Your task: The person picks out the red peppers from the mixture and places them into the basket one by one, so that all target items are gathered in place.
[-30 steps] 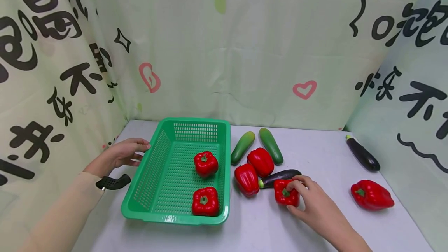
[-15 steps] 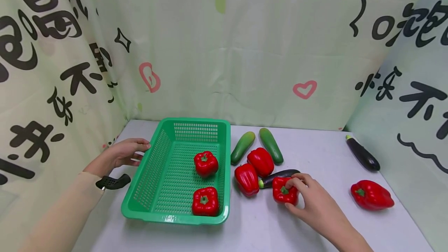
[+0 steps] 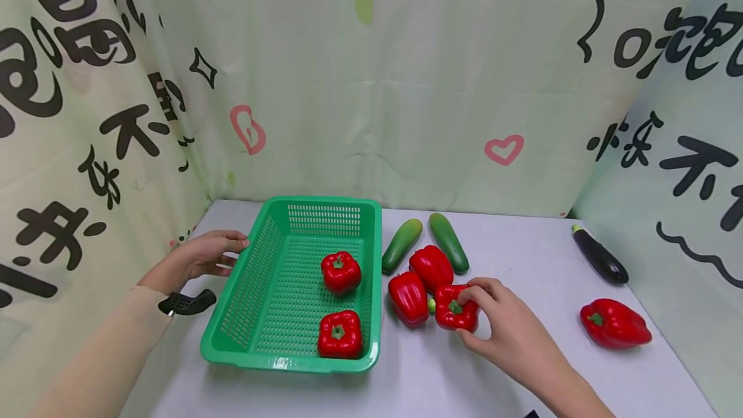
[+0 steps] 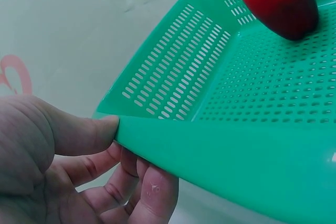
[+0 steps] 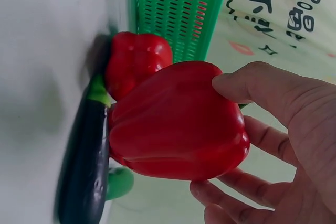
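My right hand (image 3: pixel 511 334) grips a red bell pepper (image 3: pixel 447 315) between thumb and fingers, its green stem facing me. Behind it lies a purple eggplant (image 5: pixel 84 156), mostly hidden in the head view but for its green tip. Two more red bell peppers (image 3: pixel 409 298) (image 3: pixel 431 268) rest just left of and beyond the held one. On the left, my left hand (image 3: pixel 211 253) pinches the rim of a green plastic basket (image 3: pixel 290 295), thumb on top and fingers underneath, as the left wrist view shows. Inside the basket stand two red bell peppers (image 3: pixel 341 274) (image 3: pixel 340 344) along its right side.
Two green cucumbers (image 3: pixel 402 246) (image 3: pixel 449 242) lie behind the peppers, right of the basket. Near the right table edge are another eggplant (image 3: pixel 600 255) and a red bell pepper (image 3: pixel 615 324). A printed curtain (image 3: pixel 429 82) closes off the white table's back and sides.
My right hand has carried the gripped bell pepper left and slightly away from me, so it now covers most of the nearer eggplant. My left hand and the basket have stayed put.
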Action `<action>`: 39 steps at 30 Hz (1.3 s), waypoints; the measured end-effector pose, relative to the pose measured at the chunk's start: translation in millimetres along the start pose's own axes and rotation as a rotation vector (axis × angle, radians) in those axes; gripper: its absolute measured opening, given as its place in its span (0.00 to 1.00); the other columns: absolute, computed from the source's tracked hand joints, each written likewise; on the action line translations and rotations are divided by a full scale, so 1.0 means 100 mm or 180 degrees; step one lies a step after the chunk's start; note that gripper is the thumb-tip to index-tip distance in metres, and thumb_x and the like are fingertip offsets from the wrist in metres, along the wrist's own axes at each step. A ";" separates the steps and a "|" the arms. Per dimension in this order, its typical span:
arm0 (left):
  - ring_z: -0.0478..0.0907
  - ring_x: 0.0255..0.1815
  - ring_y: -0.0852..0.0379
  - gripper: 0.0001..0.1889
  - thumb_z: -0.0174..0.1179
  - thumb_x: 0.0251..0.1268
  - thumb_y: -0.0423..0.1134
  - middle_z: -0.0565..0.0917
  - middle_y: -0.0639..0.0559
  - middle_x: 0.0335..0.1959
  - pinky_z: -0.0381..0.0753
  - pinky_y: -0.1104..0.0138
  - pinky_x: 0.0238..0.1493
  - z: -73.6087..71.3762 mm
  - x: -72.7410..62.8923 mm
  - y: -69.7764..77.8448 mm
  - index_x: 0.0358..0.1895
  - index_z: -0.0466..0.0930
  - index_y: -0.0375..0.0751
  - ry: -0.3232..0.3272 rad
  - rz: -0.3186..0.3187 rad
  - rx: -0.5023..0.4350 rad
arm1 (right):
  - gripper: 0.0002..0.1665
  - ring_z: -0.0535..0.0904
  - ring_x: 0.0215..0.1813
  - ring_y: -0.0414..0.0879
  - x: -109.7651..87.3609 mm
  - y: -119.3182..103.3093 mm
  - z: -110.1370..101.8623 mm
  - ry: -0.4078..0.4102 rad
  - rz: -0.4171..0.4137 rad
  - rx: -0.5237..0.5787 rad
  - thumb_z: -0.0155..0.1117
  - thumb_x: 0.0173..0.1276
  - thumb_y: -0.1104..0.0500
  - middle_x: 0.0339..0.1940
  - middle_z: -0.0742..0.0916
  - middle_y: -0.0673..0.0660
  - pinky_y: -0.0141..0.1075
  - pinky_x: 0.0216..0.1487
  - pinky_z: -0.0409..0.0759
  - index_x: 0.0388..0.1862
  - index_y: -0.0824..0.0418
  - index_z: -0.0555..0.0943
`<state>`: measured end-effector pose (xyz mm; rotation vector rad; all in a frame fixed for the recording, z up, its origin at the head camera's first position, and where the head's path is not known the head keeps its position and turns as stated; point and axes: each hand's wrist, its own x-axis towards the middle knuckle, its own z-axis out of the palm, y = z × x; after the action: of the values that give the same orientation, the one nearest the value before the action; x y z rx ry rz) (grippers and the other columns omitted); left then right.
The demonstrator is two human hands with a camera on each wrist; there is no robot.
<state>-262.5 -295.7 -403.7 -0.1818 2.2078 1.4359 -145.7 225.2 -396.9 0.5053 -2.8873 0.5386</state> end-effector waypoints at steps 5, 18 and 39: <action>0.80 0.44 0.52 0.20 0.47 0.85 0.42 0.81 0.51 0.42 0.82 0.61 0.44 -0.01 0.00 0.00 0.66 0.67 0.31 0.0004 -0.0009 0.0000 | 0.30 0.80 0.45 0.44 0.07 -0.10 -0.04 0.0060 -0.0138 -0.0066 0.89 0.44 0.53 0.57 0.83 0.54 0.38 0.41 0.86 0.47 0.48 0.83; 0.80 0.44 0.52 0.18 0.47 0.85 0.42 0.81 0.52 0.41 0.81 0.62 0.44 0.00 0.01 0.00 0.65 0.68 0.31 -0.0022 0.0017 -0.0007 | 0.31 0.82 0.47 0.46 0.22 -0.32 -0.11 0.0113 -0.0357 -0.0009 0.88 0.46 0.51 0.56 0.83 0.55 0.36 0.40 0.86 0.48 0.50 0.83; 0.81 0.43 0.53 0.17 0.47 0.85 0.42 0.81 0.53 0.40 0.82 0.61 0.44 0.00 0.00 -0.02 0.63 0.69 0.33 -0.0014 0.0033 -0.0030 | 0.23 0.81 0.51 0.44 0.38 -0.62 -0.13 0.0330 -0.0688 0.0439 0.83 0.53 0.55 0.59 0.82 0.50 0.32 0.41 0.84 0.46 0.46 0.82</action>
<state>-262.1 -296.6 -405.0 -0.1702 2.2018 1.4512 -158.2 164.5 -356.4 0.7742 -2.6668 0.7086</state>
